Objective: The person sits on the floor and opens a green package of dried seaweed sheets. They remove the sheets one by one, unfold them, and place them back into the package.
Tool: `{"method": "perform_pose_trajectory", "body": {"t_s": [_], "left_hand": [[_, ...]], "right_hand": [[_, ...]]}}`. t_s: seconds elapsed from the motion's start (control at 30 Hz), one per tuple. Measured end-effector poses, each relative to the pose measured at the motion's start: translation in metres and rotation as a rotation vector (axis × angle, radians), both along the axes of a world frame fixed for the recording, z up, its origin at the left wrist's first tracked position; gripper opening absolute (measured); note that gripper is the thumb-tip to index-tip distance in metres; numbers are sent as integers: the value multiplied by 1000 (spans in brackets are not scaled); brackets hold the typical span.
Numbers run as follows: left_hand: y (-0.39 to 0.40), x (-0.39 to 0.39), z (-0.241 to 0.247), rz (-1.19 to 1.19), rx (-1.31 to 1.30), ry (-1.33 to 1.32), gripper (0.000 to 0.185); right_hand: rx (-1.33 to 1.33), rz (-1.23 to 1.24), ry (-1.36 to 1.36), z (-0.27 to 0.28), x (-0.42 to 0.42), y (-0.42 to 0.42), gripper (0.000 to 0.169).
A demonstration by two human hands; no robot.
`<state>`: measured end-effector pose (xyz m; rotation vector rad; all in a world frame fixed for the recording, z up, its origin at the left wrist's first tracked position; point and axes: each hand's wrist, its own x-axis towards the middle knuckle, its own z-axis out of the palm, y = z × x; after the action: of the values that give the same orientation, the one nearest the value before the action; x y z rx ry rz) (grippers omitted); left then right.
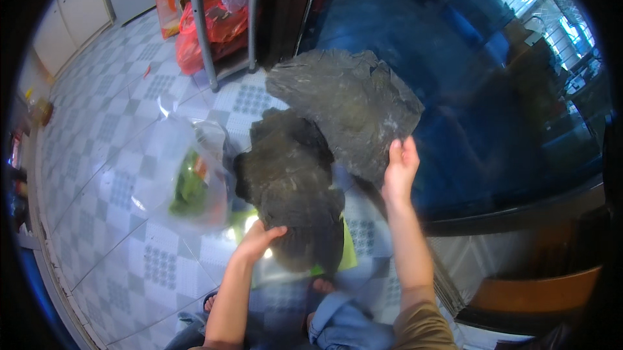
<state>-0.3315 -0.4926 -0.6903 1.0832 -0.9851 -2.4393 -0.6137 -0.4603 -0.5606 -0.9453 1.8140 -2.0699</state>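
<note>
Two dark, grey-brown, wrinkled sheets, which look like large dried leaves or seaweed, are held up over the tiled floor. My left hand [258, 242] grips the lower left edge of the narrower, darker sheet [297, 165], thumb on top. At the right, my right hand [402, 167] pinches the lower right edge of the wider, fan-shaped sheet [348, 101]. The two sheets meet or overlap near the middle; which lies in front is hard to tell. Below the darker one, part of a yellow-green sheet or bag [348, 247] shows near my feet.
A clear plastic bag with green vegetables [190, 187] lies on the floor at the left. A grey metal rack [202, 33] holding red plastic bags [214, 33] stands at the upper left. A dark glossy panel [467, 155] fills the right side, with a brown wooden piece [535, 291] below it.
</note>
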Motion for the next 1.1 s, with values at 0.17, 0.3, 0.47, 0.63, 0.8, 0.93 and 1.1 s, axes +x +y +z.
{"method": "perform_pose_trajectory", "body": {"t_s": [0.17,0.3,0.47,0.63,0.8,0.93,1.1], "left_hand": [[1,-21,33,322,-58,255,46],[0,-30,59,473,-41,341,48],[-1,-34,71,572,-59,427,50],[2,-47,97,664,-77,493,49],[4,-49,102,698,-100,492,49],[7,-54,99,708,-143,465,52],[10,-56,103,782,-189,439,54]], "right_hand": [[-91,123,-176,11,39,21,27],[-80,118,-211,10,48,29,26],[-36,144,-255,7,62,33,23],[-38,208,-326,9,69,37,26],[10,261,-428,8,82,43,30],[12,283,-368,-9,89,48,33],[14,264,-259,-15,92,54,34]]}}
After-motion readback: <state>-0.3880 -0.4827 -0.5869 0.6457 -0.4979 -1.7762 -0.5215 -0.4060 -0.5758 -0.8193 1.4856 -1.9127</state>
